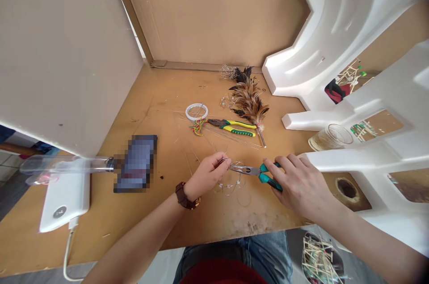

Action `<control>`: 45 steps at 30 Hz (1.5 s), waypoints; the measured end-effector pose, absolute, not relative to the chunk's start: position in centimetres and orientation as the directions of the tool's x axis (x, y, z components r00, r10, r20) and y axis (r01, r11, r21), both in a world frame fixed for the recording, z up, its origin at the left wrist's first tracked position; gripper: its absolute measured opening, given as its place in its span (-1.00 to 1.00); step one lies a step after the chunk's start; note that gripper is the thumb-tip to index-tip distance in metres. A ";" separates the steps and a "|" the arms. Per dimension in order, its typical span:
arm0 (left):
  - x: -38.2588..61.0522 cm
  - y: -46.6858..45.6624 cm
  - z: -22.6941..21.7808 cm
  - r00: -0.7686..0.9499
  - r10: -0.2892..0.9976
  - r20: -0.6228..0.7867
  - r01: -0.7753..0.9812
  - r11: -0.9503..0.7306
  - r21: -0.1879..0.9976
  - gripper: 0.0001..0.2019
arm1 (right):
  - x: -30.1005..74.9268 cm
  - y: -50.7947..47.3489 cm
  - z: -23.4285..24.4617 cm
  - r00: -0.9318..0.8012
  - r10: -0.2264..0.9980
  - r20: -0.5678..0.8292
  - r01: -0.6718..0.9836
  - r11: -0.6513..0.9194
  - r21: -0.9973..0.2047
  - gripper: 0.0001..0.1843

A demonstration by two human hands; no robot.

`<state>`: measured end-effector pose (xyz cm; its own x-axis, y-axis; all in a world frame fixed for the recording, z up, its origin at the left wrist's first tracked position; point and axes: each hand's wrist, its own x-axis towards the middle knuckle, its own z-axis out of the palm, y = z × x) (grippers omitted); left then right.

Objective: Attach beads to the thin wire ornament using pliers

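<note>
Near the table's front, my left hand pinches a thin wire between thumb and fingers. My right hand is wrapped round the teal and black handles of needle-nose pliers. The pliers' tips meet the wire just right of my left fingertips. Below them hangs or lies a loop of thin wire with small pale beads; I cannot tell whether it touches the table. A thin yellowish ring of wire is beside it. Whether the plier jaws grip the wire is too small to make out.
Beyond my hands lie yellow-green pliers, a white ring, colourful cords, straight wires and a brown feather duster. A phone and white power bank are left. A glass and white plastic frame stand right.
</note>
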<state>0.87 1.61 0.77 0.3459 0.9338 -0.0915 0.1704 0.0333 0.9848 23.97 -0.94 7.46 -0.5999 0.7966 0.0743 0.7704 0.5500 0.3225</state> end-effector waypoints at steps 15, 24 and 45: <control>0.5 1.8 0.3 0.428 0.902 -0.045 0.150 -0.022 0.988 -0.73 | 24.1 -1.5 7.0 -0.593 0.804 0.050 0.793 0.572 0.207 -0.67; 0.9 1.8 0.4 0.393 0.918 -0.054 0.096 0.017 0.995 -0.70 | 23.4 -2.6 6.5 -0.469 0.883 0.014 0.878 0.465 0.116 -0.67; 0.7 2.1 0.4 0.401 0.914 -0.057 0.051 0.040 0.998 -0.80 | 25.1 -3.3 6.3 -0.487 0.853 0.188 0.873 0.478 0.097 -0.57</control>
